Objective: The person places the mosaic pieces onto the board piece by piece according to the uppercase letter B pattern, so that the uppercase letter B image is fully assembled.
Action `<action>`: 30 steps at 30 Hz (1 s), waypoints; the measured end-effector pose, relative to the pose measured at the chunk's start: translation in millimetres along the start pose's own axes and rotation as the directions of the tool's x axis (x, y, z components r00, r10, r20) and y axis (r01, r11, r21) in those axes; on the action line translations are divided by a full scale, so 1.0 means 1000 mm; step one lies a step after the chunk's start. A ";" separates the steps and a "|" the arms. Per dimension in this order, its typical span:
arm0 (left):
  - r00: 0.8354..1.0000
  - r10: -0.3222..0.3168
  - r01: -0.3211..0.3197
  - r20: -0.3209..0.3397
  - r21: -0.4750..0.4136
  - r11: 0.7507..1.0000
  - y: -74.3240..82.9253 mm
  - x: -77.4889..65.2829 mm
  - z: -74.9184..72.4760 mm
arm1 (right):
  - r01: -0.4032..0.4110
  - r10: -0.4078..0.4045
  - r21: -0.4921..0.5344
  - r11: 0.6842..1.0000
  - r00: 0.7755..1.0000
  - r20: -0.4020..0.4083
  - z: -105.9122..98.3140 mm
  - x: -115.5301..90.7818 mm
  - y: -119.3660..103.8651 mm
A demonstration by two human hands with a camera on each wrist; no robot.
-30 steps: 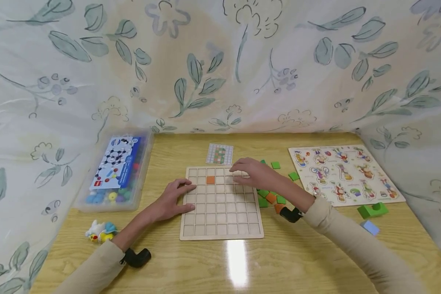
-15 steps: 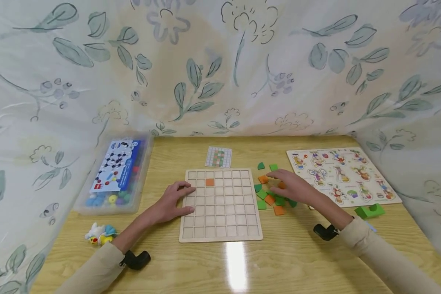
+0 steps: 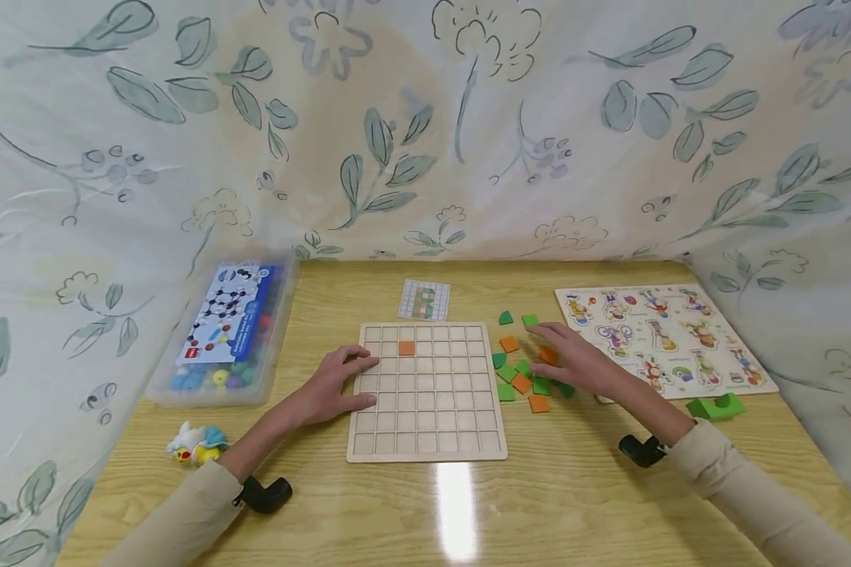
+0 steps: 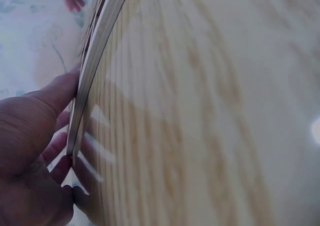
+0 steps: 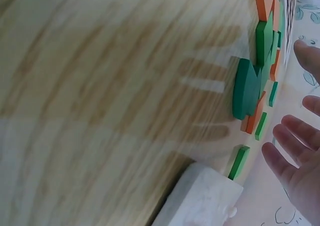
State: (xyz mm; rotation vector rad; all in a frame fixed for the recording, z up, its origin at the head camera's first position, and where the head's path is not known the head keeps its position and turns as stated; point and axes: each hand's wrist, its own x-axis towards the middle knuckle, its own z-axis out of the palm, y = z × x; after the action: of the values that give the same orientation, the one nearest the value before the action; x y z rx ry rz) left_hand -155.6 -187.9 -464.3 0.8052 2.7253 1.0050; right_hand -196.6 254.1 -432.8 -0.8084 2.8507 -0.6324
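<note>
A wooden grid board [image 3: 425, 391] lies in the middle of the table, one orange square tile [image 3: 406, 348] set in a cell of its upper rows. My left hand [image 3: 332, 388] rests at the board's left edge, thumb and fingertips touching the rim; the left wrist view shows the fingers along the board's side [image 4: 95, 60]. Over the loose pile of green tiles [image 3: 507, 392] and orange tiles [image 3: 509, 343] hovers my right hand [image 3: 577, 362], fingers spread and holding nothing. In the right wrist view its fingertips are apart from the dark green rounded piece [image 5: 245, 90].
Behind the board lies a small pattern card [image 3: 424, 300]. A plastic box of coloured balls [image 3: 220, 331] stands at the left, a small toy figure [image 3: 197, 446] before it. At right are a wooden picture puzzle [image 3: 663, 339] and a green block [image 3: 715, 406].
My right hand has moved right, from above the board's upper right to over the loose tiles, and is nearly still since half a second ago. The left hand has stayed at the board's edge.
</note>
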 end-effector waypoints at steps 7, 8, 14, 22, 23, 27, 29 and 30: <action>1.000 -0.017 0.018 0.010 -0.007 1.000 0.001 0.003 -0.001 | 0.010 -0.009 -0.014 1.000 1.000 0.029 0.004 0.000 0.003; 1.000 -0.019 0.019 0.011 -0.005 1.000 0.001 0.003 -0.001 | 0.012 -0.012 -0.016 1.000 0.999 0.031 0.005 0.001 0.003; 1.000 -0.019 0.019 0.015 -0.011 1.000 0.000 0.002 0.002 | 0.016 -0.016 -0.007 1.000 0.999 0.036 0.004 0.002 0.004; 1.000 -0.024 0.024 0.012 -0.015 1.000 0.000 0.002 0.002 | 0.034 -0.034 -0.008 0.999 0.999 0.038 0.005 0.006 0.004; 1.000 -0.025 0.025 0.011 -0.015 1.000 0.000 0.002 0.002 | 0.042 -0.041 -0.014 0.999 0.998 0.039 0.005 0.007 0.004; 0.999 -0.030 0.030 0.010 -0.017 0.999 -0.001 0.002 0.002 | 0.074 -0.073 -0.030 0.997 0.997 0.040 0.007 0.010 0.003; 0.999 -0.033 0.034 0.012 -0.021 0.999 -0.002 0.002 0.001 | 0.102 -0.101 -0.038 0.994 0.995 0.026 0.008 0.011 0.004; 0.999 -0.035 0.035 0.014 -0.023 0.999 -0.002 0.002 0.001 | 0.130 -0.130 -0.040 0.991 0.991 0.014 0.008 0.011 0.004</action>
State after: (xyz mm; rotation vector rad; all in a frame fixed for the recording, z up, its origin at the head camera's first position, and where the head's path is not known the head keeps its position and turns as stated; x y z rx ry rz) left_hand -157.3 -187.4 -466.3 0.7550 2.7020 1.0182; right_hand -206.5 248.4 -442.1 -1.0075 2.8270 -0.5842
